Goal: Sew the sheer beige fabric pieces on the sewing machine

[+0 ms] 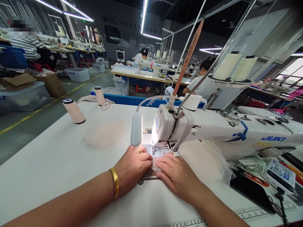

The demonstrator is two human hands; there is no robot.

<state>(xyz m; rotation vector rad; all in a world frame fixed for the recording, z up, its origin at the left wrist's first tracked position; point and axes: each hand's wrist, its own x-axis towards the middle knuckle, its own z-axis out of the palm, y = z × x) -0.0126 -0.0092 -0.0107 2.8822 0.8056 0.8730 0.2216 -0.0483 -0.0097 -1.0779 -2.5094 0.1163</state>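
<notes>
A sewing workshop, seen from my seat at one of its machines.
Right in front of me a white JUKI sewing machine (220, 126) stands on my tabletop (59, 157), with big thread cones (227, 66) above it and a ruler scale (251, 212) along the near edge; ahead I see another JUKI machine (146, 65) with a person in a light top (137, 57) behind it, to my left a row of workstations (71, 42), plastic tubs (78, 75) and a yellow floor line (21, 121), all under long tube lights (144, 15).
</notes>
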